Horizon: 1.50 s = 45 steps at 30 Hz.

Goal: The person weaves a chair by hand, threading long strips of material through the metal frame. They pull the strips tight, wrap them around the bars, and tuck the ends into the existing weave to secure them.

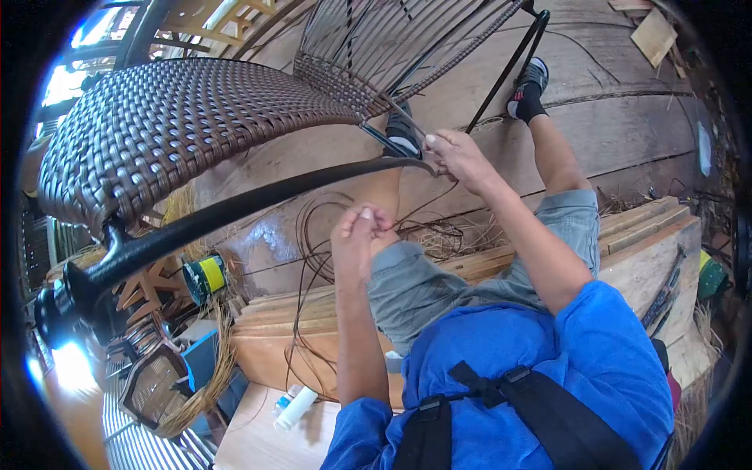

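Head view: right fingers (442, 146) snug around a brown strand (405, 115), left fingers (346, 226) curled, any hold unclear.

Chair weave (172, 106) is dk brn w/ basket patt., frame (251, 200) blk.

Chair weave (172, 106) glossy, plastic-looking; frame bar (235, 200) smooth, metal-looking; planks (266, 323) matt wood.

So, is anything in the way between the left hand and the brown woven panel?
Yes, in this view the curved black bar crosses between the left hand and the brown woven panel. How far apart they are in depth, I can't tell.
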### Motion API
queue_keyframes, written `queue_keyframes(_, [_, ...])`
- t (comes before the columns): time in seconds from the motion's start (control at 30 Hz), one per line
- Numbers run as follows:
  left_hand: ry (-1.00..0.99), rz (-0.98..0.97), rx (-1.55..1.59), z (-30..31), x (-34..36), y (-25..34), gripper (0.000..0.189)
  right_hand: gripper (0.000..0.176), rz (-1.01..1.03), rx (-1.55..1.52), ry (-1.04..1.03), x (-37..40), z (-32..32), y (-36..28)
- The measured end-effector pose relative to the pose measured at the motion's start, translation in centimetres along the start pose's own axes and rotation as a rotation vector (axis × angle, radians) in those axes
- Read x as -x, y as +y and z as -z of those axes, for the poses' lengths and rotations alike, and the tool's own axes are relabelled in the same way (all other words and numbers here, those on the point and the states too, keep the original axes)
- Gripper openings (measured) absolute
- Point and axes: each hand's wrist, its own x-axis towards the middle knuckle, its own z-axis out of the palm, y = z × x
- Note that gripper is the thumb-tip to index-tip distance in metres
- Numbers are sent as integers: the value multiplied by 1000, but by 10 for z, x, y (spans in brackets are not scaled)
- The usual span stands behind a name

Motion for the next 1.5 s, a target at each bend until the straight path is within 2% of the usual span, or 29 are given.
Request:
queue_keyframes(0.03, [27,-33,66,4,-5,-1,21,25,-21,-84,-15,8,1,-3])
queue_keyframes(0.13, [80,-180,-179,-5,-29,12,21,21,-44,-262,-47,25,9,-10])
queue_keyframes(0.23, [-73,-287,-406,-28,-46,42,20,22,-49,-306,-32,42,18,-9])
queue_keyframes(0.33, [-193,-439,-219,-51,-79,43,24,23,-68,-309,-32,62,25,-6])
queue_keyframes(0.43, [-35,-847,-625,-74,-119,65,22,23,-7,-216,-54,78,25,1])
queue_keyframes(0.53, [-18,-1075,-1076,-88,-155,81,21,25,74,-111,-102,90,15,9])
queue_keyframes(0.6, [-47,-959,-1433,-91,-165,93,21,26,141,-139,-134,98,9,10])
queue_keyframes(0.63, [-58,-892,-1609,-94,-168,100,20,26,133,-50,-124,105,11,0])
queue_keyframes(0.73, [-35,-713,-1935,-102,-164,112,21,29,132,-122,-116,152,23,-26])
queue_keyframes(0.83, [-79,-567,-2005,-102,-180,125,23,32,136,67,-126,229,81,-81])
queue_keyframes(0.9, [-101,-538,-2018,-102,-180,129,23,40,288,133,125,273,128,-77])
queue_keyframes(0.93, [-133,-433,-1993,-110,-173,137,26,43,318,191,275,285,150,-70])
queue_keyframes(0.97, [-103,-510,-1996,-104,-185,134,23,47,255,287,384,284,167,-65])
queue_keyframes(1.0, [-123,-461,-1903,-102,-200,133,21,45,-17,467,445,275,181,-66])
queue_keyframes(1.03, [-92,-503,-1915,-95,-222,128,19,39,-111,514,442,261,192,-59])
queue_keyframes(1.1, [-276,-636,-2038,-83,-265,133,23,31,12,818,514,221,202,-41])
queue_keyframes(1.13, [66,-354,-1890,-117,-195,153,26,30,100,930,597,201,202,-37])
queue_keyframes(1.17, [48,-302,-1981,-124,-186,160,25,29,192,1039,679,180,196,-36])
queue_keyframes(1.2, [29,-250,-2074,-128,-184,161,25,32,270,983,696,160,184,-45])
queue_keyframes(1.23, [31,-345,-2029,-122,-190,157,24,35,350,927,714,141,169,-60])
queue_keyframes(1.3, [26,-383,-1948,-116,-196,151,24,32,577,922,604,104,133,-82])
queue_keyframes(1.37, [46,-362,-1902,-118,-190,151,25,27,866,1453,657,67,69,-86])
queue_keyframes(1.4, [65,-326,-1899,-123,-178,155,26,32,589,861,466,43,58,-95])
queue_keyframes(1.43, [84,-291,-1896,-126,-172,157,26,29,547,775,292,30,41,-101])
queue_keyframes(1.47, [52,-266,-1968,-125,-176,155,27,29,547,994,421,-12,35,-77])
queue_keyframes(1.5, [20,-240,-2039,-121,-184,153,28,27,499,998,328,-39,25,-64])
